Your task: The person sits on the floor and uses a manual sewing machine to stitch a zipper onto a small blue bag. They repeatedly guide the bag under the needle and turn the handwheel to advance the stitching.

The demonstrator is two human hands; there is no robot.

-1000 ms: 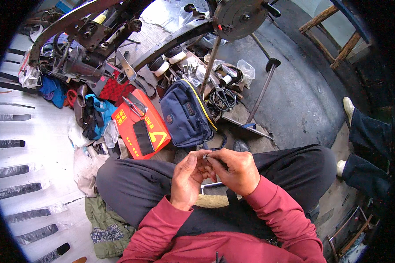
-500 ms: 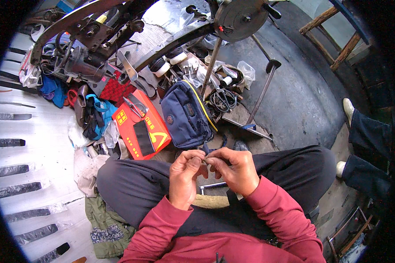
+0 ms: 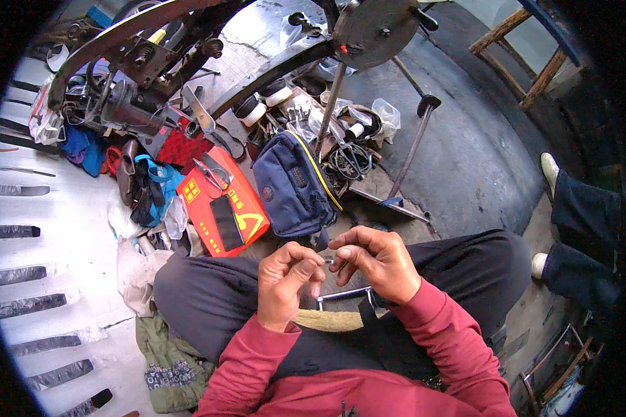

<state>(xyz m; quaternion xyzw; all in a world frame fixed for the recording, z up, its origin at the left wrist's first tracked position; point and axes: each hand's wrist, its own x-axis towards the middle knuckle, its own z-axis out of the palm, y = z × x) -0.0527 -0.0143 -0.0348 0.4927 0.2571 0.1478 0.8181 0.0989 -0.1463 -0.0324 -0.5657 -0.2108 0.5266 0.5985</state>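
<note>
My left hand point(image 3: 285, 283) is raised over my lap with thumb and fingertips pinched together. Opposite it, my right hand point(image 3: 379, 264) has its fingers curled and its thumb close to them. A narrow gap parts the two sets of fingertips. Something tiny and dark shows there, too small to name. Just beyond my hands stands a navy blue bag point(image 3: 289, 187) with a yellow-edged zip. To its left lies a red box point(image 3: 247, 201) with a dark flat rectangular piece point(image 3: 225, 221) and scissors point(image 3: 214, 172) on top.
A hand-cranked machine with a big wheel point(image 3: 374, 33) stands ahead. Behind the bag are tools, spools and black-handled scissors point(image 3: 351, 161). A metal foot stand point(image 3: 410, 149) rises to the right. Another person's legs point(image 3: 584, 229) are at the far right, below a wooden frame point(image 3: 535, 76).
My fingertips, which were together, have moved apart. My right hand has shifted slightly up and right, and my left hand slightly left and down.
</note>
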